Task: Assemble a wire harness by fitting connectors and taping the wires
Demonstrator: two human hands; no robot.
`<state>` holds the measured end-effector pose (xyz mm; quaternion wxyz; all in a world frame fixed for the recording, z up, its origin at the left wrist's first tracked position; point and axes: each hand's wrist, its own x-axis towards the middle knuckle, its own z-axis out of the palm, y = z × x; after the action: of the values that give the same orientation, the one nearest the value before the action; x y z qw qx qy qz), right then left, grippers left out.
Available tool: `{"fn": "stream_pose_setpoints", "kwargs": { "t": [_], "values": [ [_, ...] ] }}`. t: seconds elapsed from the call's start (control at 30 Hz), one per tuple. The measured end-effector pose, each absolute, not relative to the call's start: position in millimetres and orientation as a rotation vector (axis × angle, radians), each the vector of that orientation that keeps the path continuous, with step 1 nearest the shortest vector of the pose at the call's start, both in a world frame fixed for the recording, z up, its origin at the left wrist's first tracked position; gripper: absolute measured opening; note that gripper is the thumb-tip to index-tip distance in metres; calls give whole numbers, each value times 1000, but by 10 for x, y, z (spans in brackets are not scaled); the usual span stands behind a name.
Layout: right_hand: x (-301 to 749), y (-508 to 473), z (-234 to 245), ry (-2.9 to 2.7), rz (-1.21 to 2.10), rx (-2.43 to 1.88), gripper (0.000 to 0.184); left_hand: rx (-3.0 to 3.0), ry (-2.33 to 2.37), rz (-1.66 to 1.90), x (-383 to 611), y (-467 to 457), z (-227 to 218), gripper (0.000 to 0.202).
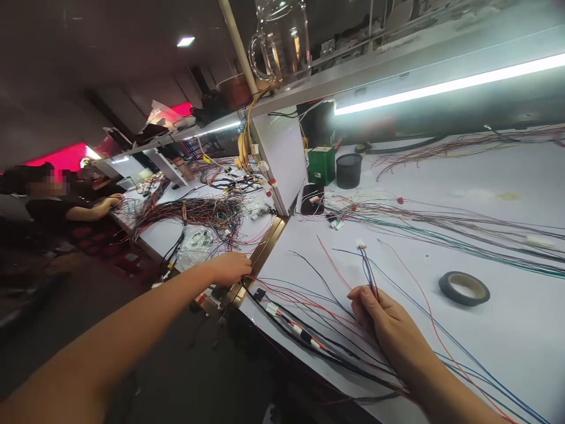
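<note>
Here the right hand [384, 315] pinches thin wires [368, 274] tight, while the left hand [229, 268] lies curled on wires at the table [485, 347] edge.

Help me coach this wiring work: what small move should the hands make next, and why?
Probably bring the left hand back from the table edge to the small white connector. The right hand pinches the blue wires just below it, so the connector end stands unsupported.
</note>
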<state>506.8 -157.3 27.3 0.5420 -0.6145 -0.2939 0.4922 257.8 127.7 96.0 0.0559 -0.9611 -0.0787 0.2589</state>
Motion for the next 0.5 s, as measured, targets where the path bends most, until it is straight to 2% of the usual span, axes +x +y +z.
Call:
{"fn": "stream_pose_setpoints", "kwargs": {
  "t": [0.1,0.23,0.43,0.5],
  "values": [
    [5062,-1582,277,-694,1114,-1496,53,-2878,-346,744,2654,1309,1079,14],
    [5072,-1589,262,-718,1124,-1511,52,-2847,-515,553,2758,1406,1379,29],
    [5084,-1588,180,-690,1116,-1523,54,-2472,-782,-52,2659,1658,2011,37],
    [5083,-1592,168,-719,1115,-1533,53,-2371,-955,-115,2585,1723,2097,41]
  ]
}}
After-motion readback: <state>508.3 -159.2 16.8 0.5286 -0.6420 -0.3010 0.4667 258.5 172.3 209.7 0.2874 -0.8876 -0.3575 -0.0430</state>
